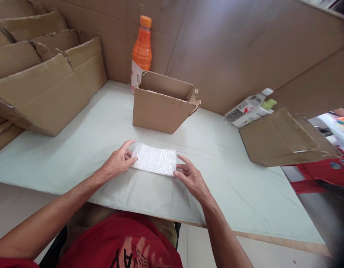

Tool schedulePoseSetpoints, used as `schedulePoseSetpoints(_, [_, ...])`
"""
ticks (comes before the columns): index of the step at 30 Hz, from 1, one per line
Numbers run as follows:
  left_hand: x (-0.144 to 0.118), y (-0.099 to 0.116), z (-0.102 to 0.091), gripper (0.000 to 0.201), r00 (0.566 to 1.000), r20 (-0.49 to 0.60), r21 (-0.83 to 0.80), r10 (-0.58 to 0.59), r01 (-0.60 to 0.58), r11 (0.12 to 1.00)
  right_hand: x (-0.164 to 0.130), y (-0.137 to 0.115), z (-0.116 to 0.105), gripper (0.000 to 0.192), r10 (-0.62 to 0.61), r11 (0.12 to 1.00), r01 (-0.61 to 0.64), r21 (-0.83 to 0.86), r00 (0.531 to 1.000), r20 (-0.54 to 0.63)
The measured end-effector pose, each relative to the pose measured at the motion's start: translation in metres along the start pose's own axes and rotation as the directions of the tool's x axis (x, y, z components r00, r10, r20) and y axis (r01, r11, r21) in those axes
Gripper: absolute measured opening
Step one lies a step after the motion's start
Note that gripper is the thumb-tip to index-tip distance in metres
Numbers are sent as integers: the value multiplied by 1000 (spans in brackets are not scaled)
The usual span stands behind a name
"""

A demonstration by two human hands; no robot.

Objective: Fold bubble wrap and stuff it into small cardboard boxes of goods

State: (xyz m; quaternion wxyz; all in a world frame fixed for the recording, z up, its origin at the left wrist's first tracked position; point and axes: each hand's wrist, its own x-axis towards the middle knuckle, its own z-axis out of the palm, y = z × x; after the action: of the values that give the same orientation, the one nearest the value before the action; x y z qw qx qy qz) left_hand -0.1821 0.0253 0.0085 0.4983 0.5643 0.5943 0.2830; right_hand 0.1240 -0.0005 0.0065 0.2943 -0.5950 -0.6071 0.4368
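Observation:
A small white bubble-wrap packet [155, 159] lies flat on the pale green table top [99, 130], just in front of me. My left hand [120, 160] pinches its left end with fingers and thumb. My right hand [188, 175] touches its right end with the fingertips. Behind the packet stands a small open cardboard box [161, 108], tilted slightly, with its flaps up.
An orange drink bottle [142, 48] stands behind the box against a cardboard wall. Folded cardboard boxes [43, 82] are stacked at the left. Two plastic bottles [248, 108] lie at the right beside a flat cardboard piece [283, 141]. The table's front edge [244, 233] is near me.

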Motion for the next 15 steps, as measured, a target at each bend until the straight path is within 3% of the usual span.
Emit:
schedulePoseSetpoints(3, [0,-2,5,41,998,34,56,61,-62,996,0,-6,3,40,-24,992,33,-123,997,75])
schedulePoseSetpoints(6, [-4,10,6,24,960,-76,163,269,-254,953,1,-26,1,27,-135,969,135,-207,991,11])
schedulePoseSetpoints(7, [-5,18,4,24,914,-135,219,383,-350,911,1,-37,-2,27,-218,951,201,-235,975,-46])
schedulePoseSetpoints(9, [-4,42,-5,26,765,-224,375,603,-503,778,7,-65,-14,28,-407,885,339,-318,896,-179])
schedulePoseSetpoints(12, [17,89,-29,37,542,-279,603,793,-544,584,35,-114,-41,34,-605,772,443,-456,732,-312])
schedulePoseSetpoints(14, [45,120,-46,47,457,-262,683,850,-535,497,68,-142,-59,40,-646,734,461,-498,699,-306])
schedulePoseSetpoints(15, [61,134,-54,51,456,-227,707,861,-531,468,87,-154,-68,42,-639,733,460,-501,718,-276])
